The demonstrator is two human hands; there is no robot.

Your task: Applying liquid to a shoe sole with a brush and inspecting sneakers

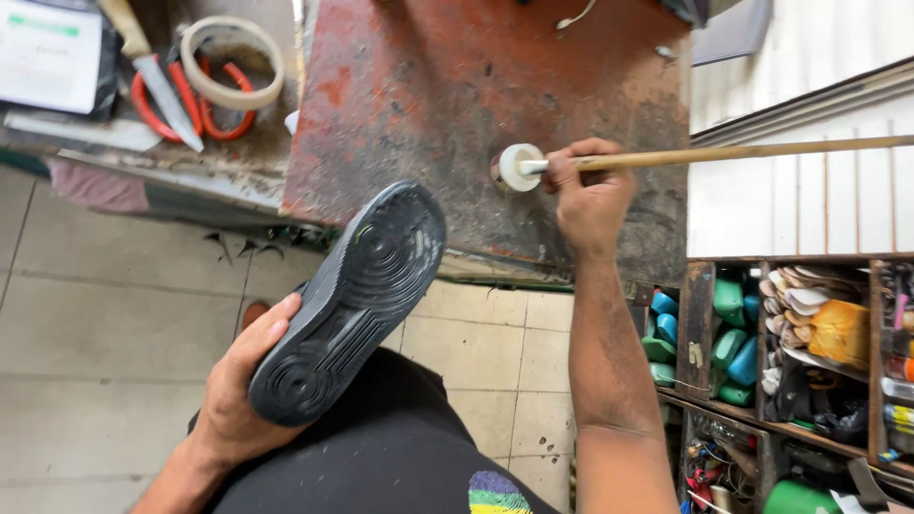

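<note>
My left hand (238, 385) grips a black shoe (352, 300) by its heel, sole turned up toward me, over my lap. My right hand (590, 195) is closed around a long wooden stick (743, 152) that runs off to the right. The stick's white tip dips into a small round white pot (517, 167) standing on the rusty red worktop (428, 105). The shoe's toe overlaps the front edge of that worktop.
On the bench at upper left lie a roll of tape (231, 62), red-handled scissors (152, 100) and a knife (162, 86). A wooden shelf rack (700, 324) at right holds green and blue shoe lasts and insoles. Tiled floor lies below.
</note>
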